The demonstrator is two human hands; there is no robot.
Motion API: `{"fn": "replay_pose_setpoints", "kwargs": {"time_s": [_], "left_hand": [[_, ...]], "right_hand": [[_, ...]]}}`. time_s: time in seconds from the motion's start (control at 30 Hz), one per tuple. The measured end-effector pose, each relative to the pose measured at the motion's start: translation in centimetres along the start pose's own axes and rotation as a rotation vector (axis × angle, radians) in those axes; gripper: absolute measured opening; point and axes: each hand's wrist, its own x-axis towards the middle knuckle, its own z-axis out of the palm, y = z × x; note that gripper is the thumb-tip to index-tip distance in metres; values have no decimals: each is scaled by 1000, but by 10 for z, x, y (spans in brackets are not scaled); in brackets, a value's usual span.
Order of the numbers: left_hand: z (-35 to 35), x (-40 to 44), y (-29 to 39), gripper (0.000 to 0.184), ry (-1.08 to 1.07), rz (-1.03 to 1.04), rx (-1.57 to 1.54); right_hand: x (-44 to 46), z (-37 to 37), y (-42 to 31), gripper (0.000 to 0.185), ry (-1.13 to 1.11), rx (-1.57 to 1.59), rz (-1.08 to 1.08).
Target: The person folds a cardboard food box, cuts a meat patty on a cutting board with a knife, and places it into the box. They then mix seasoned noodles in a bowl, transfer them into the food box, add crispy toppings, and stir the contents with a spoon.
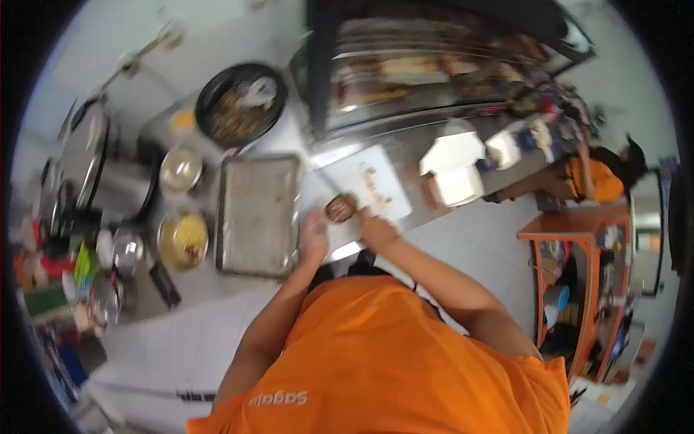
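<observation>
A rounded brown piece of food [340,208], marked with lines, sits on a white cutting board [354,163] in front of me. My left hand [314,235] is at its left side, seemingly against it; blur hides how the fingers are bent. My right hand [377,231] is closed at the piece's right side. A thin grey blade, apparently of a knife [330,181], slants up and left past the food, its handle hidden in my right fist. Small light-brown bits [374,188] are scattered on the board's right half.
A metal baking tray [258,213] lies left of the board. Beyond it are a bowl of yellow food [189,233] and a dark pan [241,105]. A glass display case [434,72] stands behind. Open white boxes [455,163] and another person [603,173] are at the right.
</observation>
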Motion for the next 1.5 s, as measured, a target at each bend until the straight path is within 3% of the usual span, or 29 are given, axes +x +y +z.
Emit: {"fn": "replay_pose_setpoints", "kwargs": {"time_s": [0.03,0.07,0.1,0.13,0.17,0.2,0.27,0.37,0.5,0.53,0.57,0.63,0.73,1.03,1.17,1.37,1.5], "left_hand": [[5,1,-13,36,28,90,79],[10,4,-21,37,-12,57,-140],[2,8,-17,37,-92,-51,-99],[12,13,-60,40,-105,-156,-446],[28,24,-156,40,-153,-281,-810],[26,30,-108,43,-178,-385,-743],[-5,27,-15,49,-210,-560,-736],[-18,35,9,66,-217,-727,-937],[-14,29,-19,62,-358,-472,-749],[-10,35,-34,59,-377,-401,-732],[-12,35,3,55,-265,-575,-723],[-14,36,6,69,-304,-551,-754],[-17,41,12,69,-219,-692,-848],[-21,43,25,69,-250,-703,-798],[-24,42,24,73,-301,-544,-650],[-30,31,18,73,-238,-397,-590],[-33,38,16,68,-237,-342,-509]], "right_hand": [[7,16,13,29,40,-83,-259],[17,26,11,30,64,-104,-152],[13,13,0,29,37,94,-7],[13,9,-7,27,67,53,-63],[5,-19,-24,28,-6,36,-57],[21,11,-17,31,81,93,27],[8,-10,-28,32,-90,143,80],[-17,-11,-32,31,60,294,58],[9,48,-14,28,72,199,-8],[-7,20,-18,25,5,231,-1],[-14,0,-26,25,-24,238,114],[-18,-13,-29,23,-13,204,126],[-14,-14,-34,17,-50,128,157],[6,21,-12,19,-63,118,136],[0,-23,-31,19,-79,68,108],[-4,32,-31,17,-76,212,203],[9,44,-26,16,5,225,126]]}}
